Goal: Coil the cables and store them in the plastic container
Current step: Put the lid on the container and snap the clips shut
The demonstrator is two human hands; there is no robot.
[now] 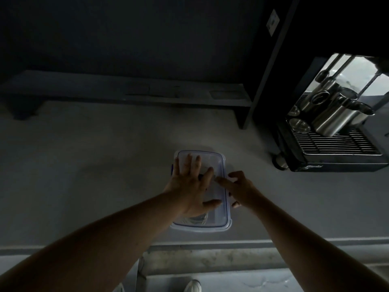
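Arms: two bare forearms, no sleeves in view
Left grip (pixel 190 186): bare hand, no glove, ring or watch to be seen
Right grip (pixel 240 189): bare hand, wrist uncovered
Feet: pale shoe (pixel 192 286) at the bottom edge; a second one partly shows left of it

A grey counter (pixel 84 165) runs across the dim room, with a low dark shelf (pixel 126 91) along its back edge against the wall. At the right end stands a black coffee machine (pixel 336 144) with a wire drip grille; steel jugs (pixel 336 116) sit on it. A wall socket (pixel 273 22) shows higher up. Below the counter edge, a white shoe (pixel 192 286) rests on the floor.
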